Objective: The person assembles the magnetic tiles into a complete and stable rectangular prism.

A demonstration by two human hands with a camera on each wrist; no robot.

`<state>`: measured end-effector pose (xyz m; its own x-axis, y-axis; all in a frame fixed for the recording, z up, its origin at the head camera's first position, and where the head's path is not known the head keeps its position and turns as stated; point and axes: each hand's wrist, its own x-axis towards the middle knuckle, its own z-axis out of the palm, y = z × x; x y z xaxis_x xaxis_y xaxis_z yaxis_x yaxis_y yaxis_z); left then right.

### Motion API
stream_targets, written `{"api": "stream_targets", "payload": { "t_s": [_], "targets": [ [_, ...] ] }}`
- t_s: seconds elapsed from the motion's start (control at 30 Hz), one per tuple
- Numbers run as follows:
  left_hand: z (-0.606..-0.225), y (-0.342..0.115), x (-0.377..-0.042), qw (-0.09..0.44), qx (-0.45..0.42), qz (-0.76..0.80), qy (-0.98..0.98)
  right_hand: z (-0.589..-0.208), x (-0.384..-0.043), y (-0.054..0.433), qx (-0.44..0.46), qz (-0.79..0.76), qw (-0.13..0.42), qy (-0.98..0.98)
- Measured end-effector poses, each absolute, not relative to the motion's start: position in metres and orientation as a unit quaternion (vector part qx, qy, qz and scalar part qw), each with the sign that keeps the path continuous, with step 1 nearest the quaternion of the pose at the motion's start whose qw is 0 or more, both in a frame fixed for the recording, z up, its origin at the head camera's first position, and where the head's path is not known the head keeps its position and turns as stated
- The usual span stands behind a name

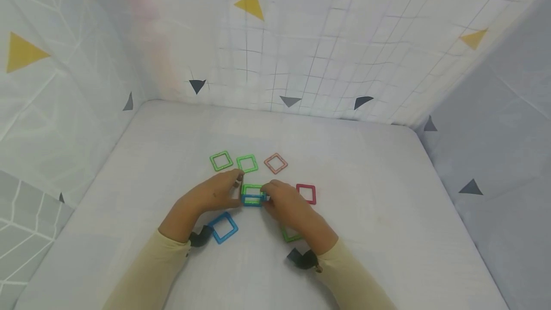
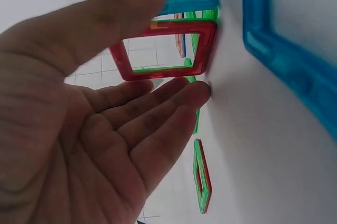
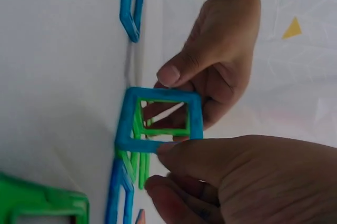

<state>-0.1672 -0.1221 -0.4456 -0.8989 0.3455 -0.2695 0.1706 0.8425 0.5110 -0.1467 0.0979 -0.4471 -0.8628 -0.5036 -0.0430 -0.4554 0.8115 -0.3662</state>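
My left hand (image 1: pixel 211 193) is spread beside a small cluster of square magnetic tiles, thumb on the near side and fingers on the far side. A red magnetic tile (image 2: pixel 163 73) stands upright between that thumb and those fingers. Along the other side, my right hand (image 1: pixel 288 202) pinches an edge of an upright blue magnetic tile (image 3: pixel 158 93), its thumb over one corner. Inside the cluster a green magnetic tile (image 1: pixel 251 186) shows beyond the blue one. The right fingertips are partly hidden in the head view.
Beyond the hands lie two green tiles (image 1: pixel 225 167) and an orange tile (image 1: pixel 281 168). A red tile (image 1: pixel 314 194) is right of the right hand. Near the left wrist is a blue tile (image 1: pixel 229 235); another green tile (image 1: pixel 292 239) lies partly under the right forearm.
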Motion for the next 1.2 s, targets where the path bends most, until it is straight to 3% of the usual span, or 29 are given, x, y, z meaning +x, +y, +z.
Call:
{"api": "stream_targets", "payload": {
  "t_s": [0.73, 1.2],
  "targets": [
    [-0.443, -0.119, -0.165, 0.184, 0.123, 0.254, 0.942, -0.436, -0.138, 0.14, -0.171, -0.144, 0.222, 0.949],
    [-0.442, -0.118, -0.165, 0.187, 0.12, 0.246, 0.944, -0.446, -0.132, 0.155, -0.177, -0.136, 0.207, 0.953]
  ]
}}
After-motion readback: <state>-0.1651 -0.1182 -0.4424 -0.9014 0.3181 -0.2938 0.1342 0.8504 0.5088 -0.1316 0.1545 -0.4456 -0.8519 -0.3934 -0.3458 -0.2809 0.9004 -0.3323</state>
